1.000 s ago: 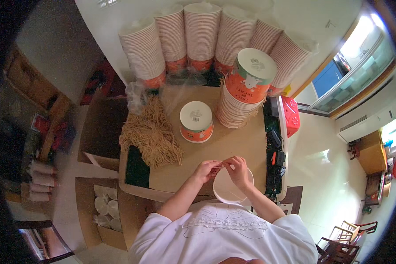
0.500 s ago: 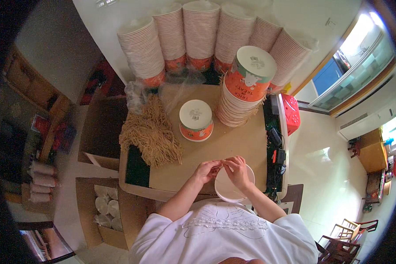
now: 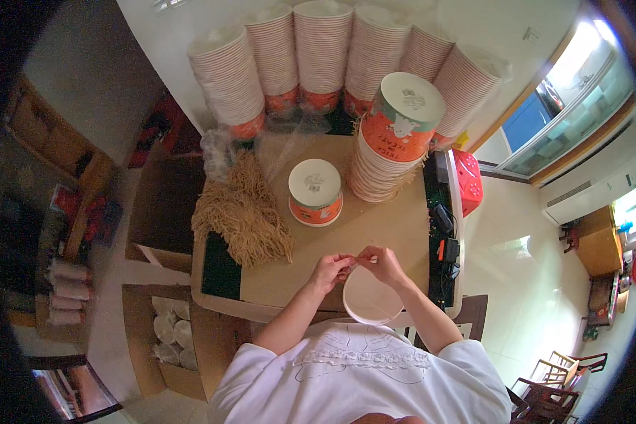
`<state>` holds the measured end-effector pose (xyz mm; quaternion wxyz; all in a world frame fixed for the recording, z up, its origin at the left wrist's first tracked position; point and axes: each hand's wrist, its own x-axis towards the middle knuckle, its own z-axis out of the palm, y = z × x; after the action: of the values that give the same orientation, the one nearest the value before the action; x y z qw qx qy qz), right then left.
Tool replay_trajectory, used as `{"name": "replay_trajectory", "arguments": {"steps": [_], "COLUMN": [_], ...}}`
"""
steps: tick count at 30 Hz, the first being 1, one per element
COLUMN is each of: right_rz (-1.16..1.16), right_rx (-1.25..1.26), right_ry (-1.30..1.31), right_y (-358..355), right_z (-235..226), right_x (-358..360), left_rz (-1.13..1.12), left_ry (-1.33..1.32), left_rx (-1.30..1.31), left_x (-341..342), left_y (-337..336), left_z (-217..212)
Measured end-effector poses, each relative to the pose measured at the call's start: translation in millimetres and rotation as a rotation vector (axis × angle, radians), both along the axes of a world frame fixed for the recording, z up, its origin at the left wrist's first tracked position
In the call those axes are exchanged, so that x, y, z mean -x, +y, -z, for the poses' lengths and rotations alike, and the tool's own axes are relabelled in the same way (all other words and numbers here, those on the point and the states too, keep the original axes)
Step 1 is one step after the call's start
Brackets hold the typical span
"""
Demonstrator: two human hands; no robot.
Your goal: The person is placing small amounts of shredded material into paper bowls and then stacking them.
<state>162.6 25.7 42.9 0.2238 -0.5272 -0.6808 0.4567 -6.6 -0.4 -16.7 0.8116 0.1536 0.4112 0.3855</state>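
A white paper bucket (image 3: 372, 298) is tipped in front of my chest, its pale inside facing up, close to the table's near edge. My left hand (image 3: 331, 273) is closed in a pinch at the bucket's far left rim. Against its fingertips, my right hand (image 3: 381, 265) pinches at the same rim; whatever small thing sits between those fingers is too fine to make out. Farther back, an orange-and-green bucket (image 3: 314, 185) stands upside down. To its left spreads a bundle of tan cords (image 3: 246, 215).
A taller stack of upturned buckets (image 3: 401, 131) rises behind right. Several wrapped bucket stacks (image 3: 323, 53) line the wall. Cables and a black adapter (image 3: 442, 220) lie along the table's right edge, beside a red plastic stool (image 3: 468, 182). An open carton (image 3: 173, 336) of wrapped buckets sits lower left.
The bucket has shifted slightly left. My right hand has risen a little and moved off the bucket's opening, its fingertips staying against the left ones.
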Motion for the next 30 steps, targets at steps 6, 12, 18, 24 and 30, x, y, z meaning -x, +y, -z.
{"name": "replay_trajectory", "arguments": {"steps": [6, 12, 18, 24, 30], "right_rz": [0.009, 0.011, 0.024, 0.024, -0.031], "right_rx": [-0.028, -0.023, -0.027, -0.005, 0.072], "right_ry": [0.024, 0.040, 0.118, 0.117, 0.097], "right_y": [-0.1, -0.7, 1.6, 12.6, 24.8], "right_z": [7.3, 4.2, 8.1, 16.7, 6.6], "right_x": [-0.3, -0.5, -2.7, -7.1, -0.2], "left_rz": [-0.002, 0.021, -0.049, 0.009, 0.016], "left_ry": [0.067, 0.159, 0.558, 0.872, 0.809], "left_rx": [-0.050, -0.096, -0.462, -0.809, -0.752], "left_x": [-1.0, -2.4, -5.0, -7.2, -9.3], "left_y": [-0.2, -0.1, -3.1, -3.9, -2.9], "left_z": [-8.7, -11.3, 15.7, -32.0, -35.8]}}
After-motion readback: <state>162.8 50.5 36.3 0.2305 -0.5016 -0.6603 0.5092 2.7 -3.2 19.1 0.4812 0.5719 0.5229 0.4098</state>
